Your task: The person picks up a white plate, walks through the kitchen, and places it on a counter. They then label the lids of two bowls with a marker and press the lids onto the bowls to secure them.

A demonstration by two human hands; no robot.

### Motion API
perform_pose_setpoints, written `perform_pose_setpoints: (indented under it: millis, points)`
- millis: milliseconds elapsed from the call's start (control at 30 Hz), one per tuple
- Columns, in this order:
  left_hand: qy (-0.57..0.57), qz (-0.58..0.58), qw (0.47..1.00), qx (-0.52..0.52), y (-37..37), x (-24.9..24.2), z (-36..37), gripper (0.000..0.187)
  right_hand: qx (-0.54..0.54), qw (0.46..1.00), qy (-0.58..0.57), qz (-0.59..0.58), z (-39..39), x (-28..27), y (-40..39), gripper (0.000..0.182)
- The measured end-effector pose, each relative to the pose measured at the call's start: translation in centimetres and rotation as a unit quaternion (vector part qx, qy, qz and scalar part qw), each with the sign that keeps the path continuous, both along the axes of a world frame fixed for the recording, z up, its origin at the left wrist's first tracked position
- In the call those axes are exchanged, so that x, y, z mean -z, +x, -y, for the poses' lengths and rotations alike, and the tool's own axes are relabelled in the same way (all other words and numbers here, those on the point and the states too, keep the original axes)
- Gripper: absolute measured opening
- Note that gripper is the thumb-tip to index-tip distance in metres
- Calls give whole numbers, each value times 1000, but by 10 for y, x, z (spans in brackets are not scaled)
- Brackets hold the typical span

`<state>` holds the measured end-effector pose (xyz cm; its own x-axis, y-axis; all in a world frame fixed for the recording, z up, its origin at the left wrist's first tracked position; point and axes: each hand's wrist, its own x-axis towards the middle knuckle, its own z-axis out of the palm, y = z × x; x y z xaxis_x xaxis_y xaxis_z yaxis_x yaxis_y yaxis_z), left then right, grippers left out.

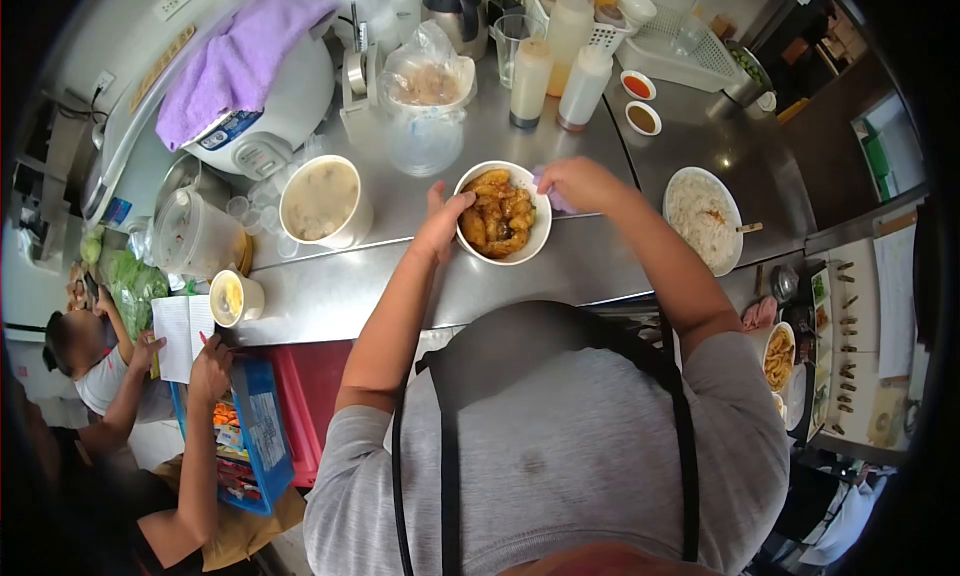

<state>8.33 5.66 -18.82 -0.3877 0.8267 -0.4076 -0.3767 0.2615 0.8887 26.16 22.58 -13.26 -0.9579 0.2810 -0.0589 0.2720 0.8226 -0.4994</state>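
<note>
A round white bowl point(538, 238) stands on the steel counter in front of me, filled with glazed brown pieces of food point(497, 214). My left hand point(441, 222) grips its left side, thumb over the rim. At the opposite rim my right hand point(583, 185) is closed on a light purple cloth point(563, 203), pressed near the bowl's edge. To the right sits an oval bowl of white rice point(697, 216) with a utensil handle sticking out. A larger white tub of cloudy soup point(321, 200) is to the left.
Squeeze bottles point(530, 86), two sauce dishes point(640, 86) and a bag-lined container point(430, 81) stand behind the bowl. A rice cooker point(265, 126) under a purple towel point(235, 66) is at back left. At lower left, another person's hand point(211, 369) holds a red pen by a notebook point(176, 331).
</note>
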Motion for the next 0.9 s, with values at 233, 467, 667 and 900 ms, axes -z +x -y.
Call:
perform_pose_setpoints:
  millis: [233, 467, 667, 900]
  points:
    - [2, 5, 1000, -5, 12, -28, -3, 87, 68, 979, 120, -149, 14, 6, -10, 16]
    - [-14, 32, 997, -63, 22, -30, -3, 83, 48, 992, 108, -38, 22, 5, 22, 19]
    - [-16, -4, 996, -88, 21, -17, -11, 80, 225, 953, -14, -203, 20, 12, 15, 16]
    - [49, -7, 980, -195, 27, 9, -16, 76, 180, 957, 171, -146, 88, 30, 17, 15]
